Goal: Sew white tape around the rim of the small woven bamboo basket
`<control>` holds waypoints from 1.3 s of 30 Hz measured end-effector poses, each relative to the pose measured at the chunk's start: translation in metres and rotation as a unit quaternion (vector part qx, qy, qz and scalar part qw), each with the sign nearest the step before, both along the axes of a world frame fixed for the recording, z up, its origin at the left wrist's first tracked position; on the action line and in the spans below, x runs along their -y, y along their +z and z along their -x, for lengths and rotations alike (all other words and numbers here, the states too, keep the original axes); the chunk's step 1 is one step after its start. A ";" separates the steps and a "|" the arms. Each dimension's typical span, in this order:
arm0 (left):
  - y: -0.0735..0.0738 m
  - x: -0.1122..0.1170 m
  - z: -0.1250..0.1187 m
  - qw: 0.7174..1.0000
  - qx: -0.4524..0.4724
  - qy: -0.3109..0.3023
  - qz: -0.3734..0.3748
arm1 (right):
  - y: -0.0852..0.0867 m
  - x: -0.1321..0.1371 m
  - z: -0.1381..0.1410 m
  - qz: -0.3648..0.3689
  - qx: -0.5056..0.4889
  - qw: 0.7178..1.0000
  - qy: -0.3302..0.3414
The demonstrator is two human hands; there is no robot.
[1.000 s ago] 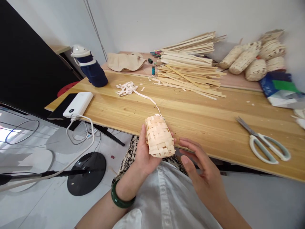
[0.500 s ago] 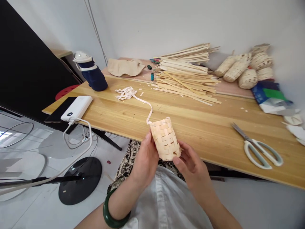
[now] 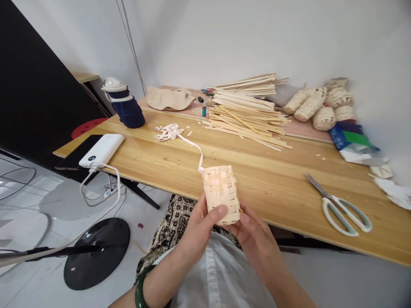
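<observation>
A small woven bamboo basket (image 3: 221, 191) stands upright at the table's near edge, held between both hands. My left hand (image 3: 199, 231) grips its lower left side, thumb pressed across the front. My right hand (image 3: 253, 237) cups the bottom right from below, fingers curled under it. A long pale strip (image 3: 192, 145) runs from the basket's rim back to a tangle of strips (image 3: 167, 131) on the wooden table (image 3: 276, 179). A green bangle (image 3: 139, 291) circles my left wrist.
White-handled scissors (image 3: 340, 207) lie to the right. A pile of bamboo slats (image 3: 247, 113) and several finished baskets (image 3: 321, 107) sit at the back. A white power bank (image 3: 101, 150) with cable, a blue bottle (image 3: 123, 105) and a fan base (image 3: 96, 252) are to the left.
The basket turned upright and came closer to my body. My right hand, open and apart a second ago, closed under its base; my left thumb moved across the front.
</observation>
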State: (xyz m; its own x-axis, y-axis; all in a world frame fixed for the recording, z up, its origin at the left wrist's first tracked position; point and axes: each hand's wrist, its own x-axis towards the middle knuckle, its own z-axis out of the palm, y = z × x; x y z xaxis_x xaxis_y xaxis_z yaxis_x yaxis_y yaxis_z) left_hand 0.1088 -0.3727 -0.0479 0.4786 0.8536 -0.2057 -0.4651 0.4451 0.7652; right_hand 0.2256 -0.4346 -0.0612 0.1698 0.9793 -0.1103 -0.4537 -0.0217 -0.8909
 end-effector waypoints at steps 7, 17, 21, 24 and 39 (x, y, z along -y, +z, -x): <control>0.002 0.000 0.002 1.000 -0.010 -0.012 -0.015 | 0.011 0.013 -0.009 -0.115 0.474 0.858 -0.164; 0.002 0.004 0.002 0.998 0.052 -0.029 0.002 | 0.019 0.011 -0.005 -0.169 0.550 0.800 -0.170; 0.001 0.004 0.001 0.999 0.046 -0.018 0.002 | 0.020 0.011 -0.006 -0.174 0.558 0.796 -0.159; 0.001 0.004 0.001 0.999 0.039 -0.011 0.003 | 0.021 0.011 -0.008 -0.160 0.552 0.805 -0.146; -0.005 0.002 -0.001 0.997 0.052 -0.021 0.055 | 0.018 0.010 0.001 -0.080 0.305 0.934 -0.167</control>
State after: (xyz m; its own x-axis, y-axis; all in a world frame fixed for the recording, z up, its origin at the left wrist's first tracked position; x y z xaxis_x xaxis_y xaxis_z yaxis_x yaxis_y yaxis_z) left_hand 0.1097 -0.3743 -0.0526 0.5376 0.8070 -0.2443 -0.5178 0.5447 0.6597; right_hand 0.2249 -0.4451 -0.0430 0.4521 0.8562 0.2502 0.1821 0.1859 -0.9655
